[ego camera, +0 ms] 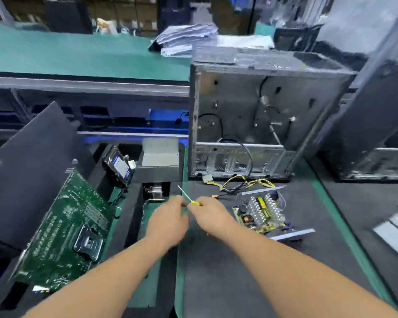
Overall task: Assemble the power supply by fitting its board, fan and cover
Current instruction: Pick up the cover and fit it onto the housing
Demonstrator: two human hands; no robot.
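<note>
right hand grips yellow-handled screwdriver; left hand curled w/ fingers at its shaft, maybe holding a screw, can't tell. psu board sits open in its shell just right of right hand. step: prob fastening board; next needs tip brought to a screw hole.

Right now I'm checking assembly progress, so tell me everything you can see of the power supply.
The power supply lies open, coverless, on the dark mat right of the right hand. A yellowish board with silvery finned heatsinks and a coil sits in its grey metal tray. Yellow and black cables trail toward the computer case. Neither hand touches it.
</note>
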